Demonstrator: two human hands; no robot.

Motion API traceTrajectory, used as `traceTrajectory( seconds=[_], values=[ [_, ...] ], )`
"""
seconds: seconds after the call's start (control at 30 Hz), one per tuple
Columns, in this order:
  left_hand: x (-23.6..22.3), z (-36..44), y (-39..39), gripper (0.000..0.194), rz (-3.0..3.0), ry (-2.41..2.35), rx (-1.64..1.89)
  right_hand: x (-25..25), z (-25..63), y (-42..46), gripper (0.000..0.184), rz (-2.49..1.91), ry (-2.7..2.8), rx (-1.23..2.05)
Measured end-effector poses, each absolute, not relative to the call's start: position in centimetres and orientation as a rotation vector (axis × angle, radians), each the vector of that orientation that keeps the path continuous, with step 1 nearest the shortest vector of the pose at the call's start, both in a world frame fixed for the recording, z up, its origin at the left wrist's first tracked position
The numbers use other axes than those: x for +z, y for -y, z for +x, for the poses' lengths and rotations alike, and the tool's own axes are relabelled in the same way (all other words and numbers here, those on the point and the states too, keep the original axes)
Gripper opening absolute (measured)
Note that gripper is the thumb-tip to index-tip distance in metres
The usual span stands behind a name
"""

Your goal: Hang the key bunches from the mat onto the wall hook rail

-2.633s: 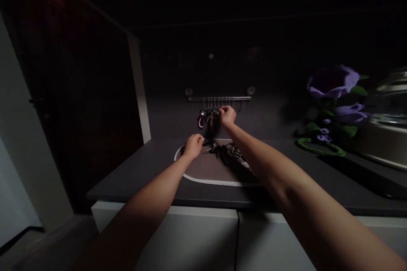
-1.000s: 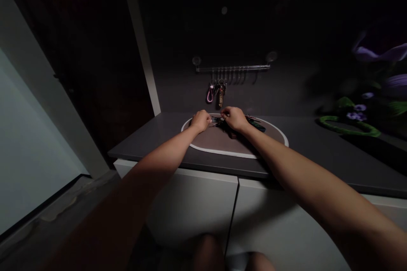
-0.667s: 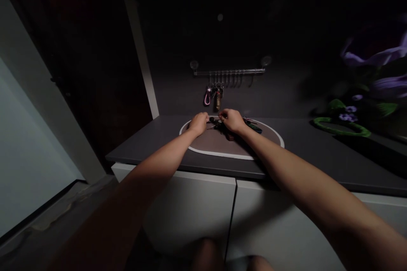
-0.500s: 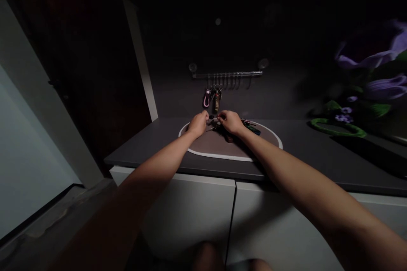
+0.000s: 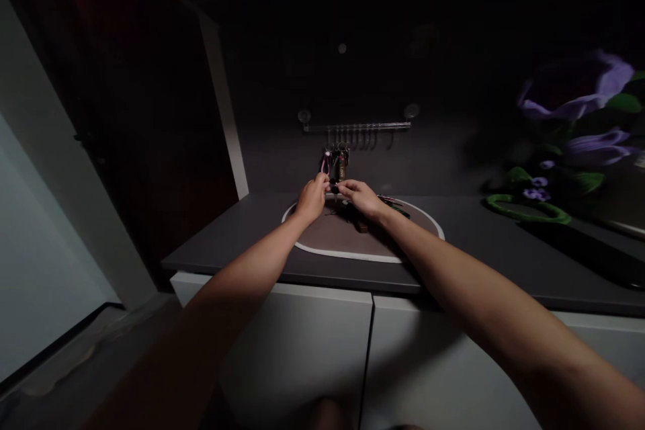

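Note:
Between my two hands, just above the back of an oval mat point(image 5: 327, 235), is a small bunch of keys point(image 5: 335, 189) with dark heads. My left hand point(image 5: 311, 199) pinches it from the left, fingers closed. From the right, my right hand point(image 5: 363, 199) pinches it with thumb and fingertips. Fine details of the bunch are too small to make out. Behind them hang a pink loop keychain point(image 5: 325, 161) and a key set with a brown "Love" tag point(image 5: 342, 168). Under my right hand lie a brown block-like piece point(image 5: 362, 227) and other dark items, partly hidden.
A clear rail point(image 5: 373, 126) with several small hooks is fixed to the dark wall. The mat lies on a dark countertop point(image 5: 226, 228) over white cabinet doors point(image 5: 312, 349). Purple flowers point(image 5: 574, 104) and a green ring point(image 5: 529, 217) stand to the right.
Both hands have risen slightly with the keys, closer to the hanging keychains. My left hand now overlaps the bottom of the pink loop. The view has tilted up a little.

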State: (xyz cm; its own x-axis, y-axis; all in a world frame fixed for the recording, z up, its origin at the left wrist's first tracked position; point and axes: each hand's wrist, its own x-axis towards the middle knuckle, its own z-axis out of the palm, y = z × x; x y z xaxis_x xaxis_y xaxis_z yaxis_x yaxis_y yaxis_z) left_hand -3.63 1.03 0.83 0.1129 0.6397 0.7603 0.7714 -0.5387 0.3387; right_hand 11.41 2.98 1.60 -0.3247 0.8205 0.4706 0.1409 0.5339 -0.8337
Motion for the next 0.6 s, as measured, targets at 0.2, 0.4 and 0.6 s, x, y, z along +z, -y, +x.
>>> traceTrajectory(
  seconds=[0.2,0.4,0.6],
  values=[
    [0.82,-3.64,-1.11,0.016,-2.242,1.394,-1.423,2.06,11.38,-2.14,0.016,-0.756,1.619,1.016],
    [0.84,-3.65,-1.13,0.016,-2.233,1.344,-1.411,2.16,11.35,-1.92,0.015,-0.758,1.571,1.075],
    [0.82,-3.65,-1.25,0.018,-2.224,1.35,-1.413,2.27,11.42,-1.98,0.019,-0.752,1.55,1.094]
  ],
)
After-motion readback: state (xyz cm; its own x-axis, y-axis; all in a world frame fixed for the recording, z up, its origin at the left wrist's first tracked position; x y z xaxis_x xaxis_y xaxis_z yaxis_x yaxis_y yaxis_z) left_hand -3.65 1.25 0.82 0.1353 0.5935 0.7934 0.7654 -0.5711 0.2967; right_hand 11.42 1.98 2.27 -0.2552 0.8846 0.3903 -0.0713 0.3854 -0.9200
